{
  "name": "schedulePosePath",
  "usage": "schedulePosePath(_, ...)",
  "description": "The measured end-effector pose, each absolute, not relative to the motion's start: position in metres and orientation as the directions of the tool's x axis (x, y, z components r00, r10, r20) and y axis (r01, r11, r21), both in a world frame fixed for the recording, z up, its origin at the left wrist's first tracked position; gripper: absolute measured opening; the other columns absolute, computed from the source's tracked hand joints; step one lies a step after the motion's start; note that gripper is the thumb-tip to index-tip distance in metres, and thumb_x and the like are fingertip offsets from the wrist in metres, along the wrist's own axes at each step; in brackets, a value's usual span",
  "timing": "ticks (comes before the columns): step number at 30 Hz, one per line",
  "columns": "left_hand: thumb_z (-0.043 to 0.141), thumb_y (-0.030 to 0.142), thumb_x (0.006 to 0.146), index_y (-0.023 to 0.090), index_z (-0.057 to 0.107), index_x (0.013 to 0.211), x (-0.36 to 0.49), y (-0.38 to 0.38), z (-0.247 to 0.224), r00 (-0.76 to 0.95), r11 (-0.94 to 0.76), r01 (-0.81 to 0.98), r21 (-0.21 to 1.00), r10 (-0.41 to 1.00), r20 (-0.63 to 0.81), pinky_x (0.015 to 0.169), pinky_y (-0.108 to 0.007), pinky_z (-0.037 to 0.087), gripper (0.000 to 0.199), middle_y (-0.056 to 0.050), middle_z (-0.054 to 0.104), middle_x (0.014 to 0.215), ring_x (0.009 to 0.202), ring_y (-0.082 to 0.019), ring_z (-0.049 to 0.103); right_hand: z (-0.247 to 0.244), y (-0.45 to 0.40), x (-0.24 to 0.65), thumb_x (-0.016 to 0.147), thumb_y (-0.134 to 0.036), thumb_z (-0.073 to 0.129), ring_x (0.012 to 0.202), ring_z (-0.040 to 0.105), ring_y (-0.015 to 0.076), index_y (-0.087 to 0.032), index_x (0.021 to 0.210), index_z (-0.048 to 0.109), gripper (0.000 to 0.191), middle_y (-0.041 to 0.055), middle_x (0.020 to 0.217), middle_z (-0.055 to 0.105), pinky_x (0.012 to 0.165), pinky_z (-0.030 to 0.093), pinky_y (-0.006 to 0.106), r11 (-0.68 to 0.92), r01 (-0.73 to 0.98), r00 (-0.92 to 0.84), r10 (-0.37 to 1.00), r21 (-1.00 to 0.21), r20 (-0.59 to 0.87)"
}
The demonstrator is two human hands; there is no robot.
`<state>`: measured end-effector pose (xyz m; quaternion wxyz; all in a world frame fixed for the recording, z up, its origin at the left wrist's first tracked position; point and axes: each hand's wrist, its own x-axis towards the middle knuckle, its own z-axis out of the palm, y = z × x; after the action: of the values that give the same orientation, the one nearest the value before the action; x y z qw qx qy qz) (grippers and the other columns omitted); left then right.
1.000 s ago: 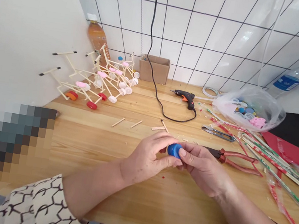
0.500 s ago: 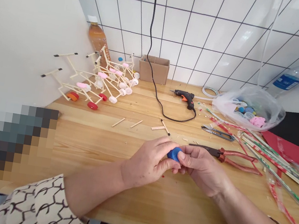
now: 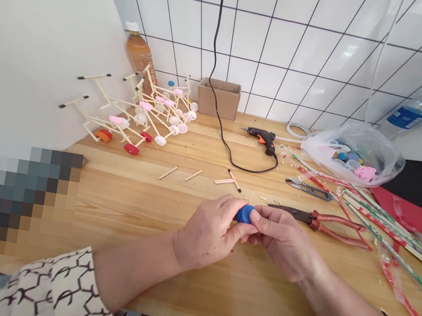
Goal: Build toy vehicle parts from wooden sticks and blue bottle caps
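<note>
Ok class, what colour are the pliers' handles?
Red handles, best seen in the head view.

Blue bottle cap [image 3: 244, 213] was part hidden btw L hand [image 3: 210, 231] and R hand [image 3: 281, 241]. Pixelated patch [image 3: 12, 201] at 8 o'clock was unreadable, plastic bag [image 3: 380, 153] contents at 2 o'clock blurry.

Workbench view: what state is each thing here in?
Blue bottle cap, pinched between both hands
Left hand, gripping the cap
Right hand, gripping the cap
Hot glue gun, lying on its side, cord attached
Red-handled pliers, lying down, handles spread
Thread snips, lying shut
Plastic bag, holding bottle caps
Cardboard box, upright, top open
</note>
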<state>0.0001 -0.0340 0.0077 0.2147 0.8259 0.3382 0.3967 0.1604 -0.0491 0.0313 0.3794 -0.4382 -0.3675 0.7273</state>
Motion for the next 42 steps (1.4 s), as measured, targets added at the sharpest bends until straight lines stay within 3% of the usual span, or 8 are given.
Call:
schedulePosePath(8,0.045,0.029,0.089,0.013,0.055,0.102,0.001,-0.040,0.010,0.481,-0.705,0.392,0.591,0.705,0.522,0.073,-0.035,0.051,0.023,-0.012,0.066,0.091,0.084,-0.022,0.062,0.030,-0.052,0.161,0.068,-0.038,0.074,0.054,0.059,0.0099,-0.013,0.070,0.065,0.027,0.0006,0.061,0.065,0.054,0.034,0.023,-0.443,-0.229,-0.321,0.875,-0.867,-0.362)
schedulePosePath(14,0.058,0.029,0.084,0.015,0.057,0.110,-0.004,-0.025,0.016,0.521,-0.641,0.216,0.737,0.714,0.468,0.079,-0.031,0.050,0.030,-0.009,0.066,0.099,0.090,-0.019,0.061,0.033,-0.045,0.166,0.069,-0.038,0.073,0.054,0.060,0.0092,-0.012,0.071,0.066,0.026,0.0009,0.062,0.066,0.053,0.038,0.021,-0.417,-0.223,-0.335,0.882,-0.881,-0.333)
schedulePosePath(17,0.060,0.028,0.083,0.015,0.055,0.120,-0.012,-0.015,0.025,0.640,-0.454,0.085,0.887,0.707,0.300,0.074,-0.028,0.051,0.040,-0.008,0.068,0.096,0.081,-0.016,0.063,0.036,-0.043,0.168,0.070,-0.036,0.072,0.052,0.060,0.0093,-0.012,0.070,0.067,0.025,0.0033,0.062,0.068,0.053,0.043,0.021,-0.435,-0.214,-0.378,0.862,-0.875,-0.336)
schedulePosePath(21,0.057,0.024,0.086,0.018,0.059,0.119,-0.018,-0.007,0.028,0.826,-0.157,-0.073,0.985,0.543,0.148,0.079,-0.030,0.049,0.034,-0.007,0.070,0.093,0.087,-0.017,0.064,0.037,-0.044,0.167,0.066,-0.035,0.074,0.045,0.058,0.0086,-0.012,0.068,0.067,0.024,0.0036,0.053,0.067,0.045,0.041,0.018,-0.509,-0.169,-0.412,0.814,-0.844,-0.409)
schedulePosePath(25,0.066,0.028,0.079,0.015,0.061,0.113,-0.017,-0.007,0.019,0.868,0.145,-0.145,0.979,0.493,0.055,0.076,-0.033,0.049,0.037,-0.008,0.071,0.085,0.082,-0.019,0.065,0.039,-0.048,0.165,0.063,-0.036,0.074,0.042,0.056,0.0071,-0.011,0.064,0.067,0.026,0.0019,0.050,0.063,0.041,0.039,0.015,-0.561,-0.152,-0.453,0.771,-0.814,-0.447)
schedulePosePath(30,0.079,0.026,0.064,0.012,0.065,0.092,-0.013,-0.013,0.014,0.843,0.308,-0.144,0.940,0.536,-0.046,0.061,-0.025,0.046,0.034,-0.006,0.071,0.076,0.066,-0.015,0.064,0.040,-0.052,0.165,0.060,-0.038,0.074,0.040,0.056,0.0067,-0.010,0.067,0.068,0.029,0.0010,0.052,0.062,0.037,0.036,0.014,-0.592,-0.121,-0.480,0.737,-0.797,-0.475)
schedulePosePath(36,0.077,0.017,0.066,0.012,0.063,0.088,-0.009,-0.016,0.018,0.859,0.331,-0.175,0.927,0.512,-0.021,0.063,-0.024,0.047,0.026,-0.003,0.071,0.072,0.068,-0.014,0.065,0.036,-0.050,0.165,0.059,-0.036,0.074,0.039,0.056,0.0073,-0.010,0.065,0.067,0.028,0.0006,0.052,0.061,0.037,0.033,0.015,-0.588,-0.098,-0.472,0.738,-0.803,-0.483)
schedulePosePath(42,0.072,0.036,0.071,0.013,0.060,0.104,-0.011,-0.012,0.016,0.853,0.255,-0.102,0.962,0.520,-0.047,0.067,-0.028,0.047,0.042,-0.010,0.070,0.086,0.079,-0.018,0.064,0.037,-0.046,0.170,0.060,-0.038,0.075,0.042,0.055,0.0065,-0.011,0.065,0.065,0.029,0.0005,0.053,0.062,0.040,0.033,0.016,-0.514,-0.061,-0.423,0.790,-0.856,-0.444)
